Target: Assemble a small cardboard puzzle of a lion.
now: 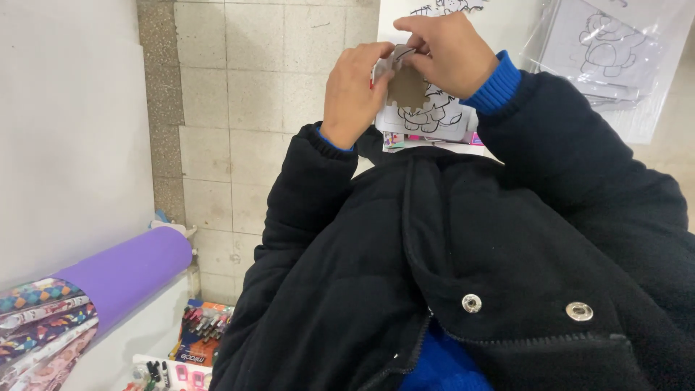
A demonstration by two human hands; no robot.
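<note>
Head view: both hands point(355, 90) point(449, 54) pinch a cardboard cutout point(407, 88).

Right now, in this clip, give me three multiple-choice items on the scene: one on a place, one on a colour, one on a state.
1. Where does the purple roll lie?
A. lower left of the view
B. upper right of the view
C. between the two hands

2. What colour is the cuff under the black jacket sleeve?
A. red
B. blue
C. yellow

3. How is the small cardboard cut-out held?
A. lying alone on the tiled floor
B. in the left hand only
C. between both hands

Answers:
1 A, the roll sits at the lower left beside patterned rolls.
2 B, a ribbed blue cuff shows at the wrist.
3 C, the left hand and the right hand both pinch it, above a colouring sheet.
</note>
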